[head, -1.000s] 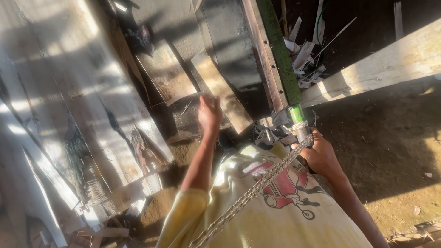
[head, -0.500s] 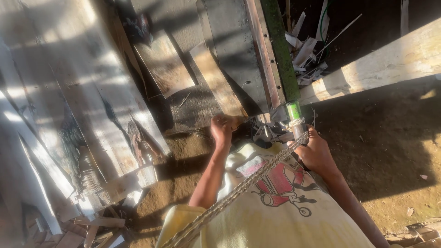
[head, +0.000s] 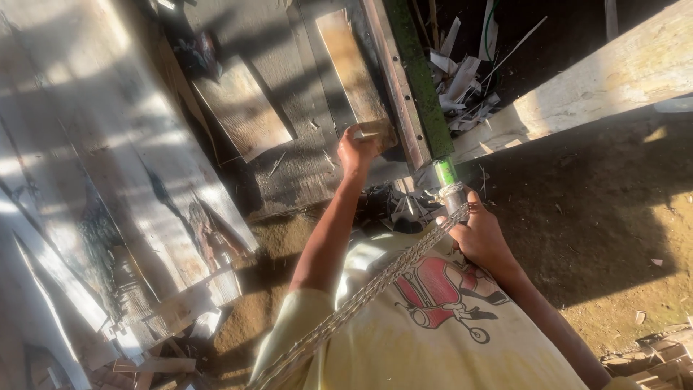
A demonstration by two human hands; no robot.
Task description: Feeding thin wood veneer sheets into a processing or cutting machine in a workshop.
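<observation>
My left hand [head: 356, 154] reaches forward and grips the near end of a narrow wooden plank [head: 352, 66] that leans beside a long green-edged wooden beam [head: 413, 83]. My right hand [head: 480, 235] is closed around the green-taped handle [head: 447, 175] at the beam's lower end. A metal chain [head: 361, 297] runs from that handle down across my yellow shirt [head: 433, 325], which has a red print.
Weathered boards and panels [head: 108, 159] lean on the left, with another plank [head: 242, 115] among them. White scraps [head: 462, 79] lie in the dark area behind the beam. A pale timber [head: 613, 79] crosses the upper right. Bare dirt ground [head: 613, 217] lies on the right.
My left hand has moved up and forward from open air and closed on the end of the narrow plank. The right hand has stayed on the handle.
</observation>
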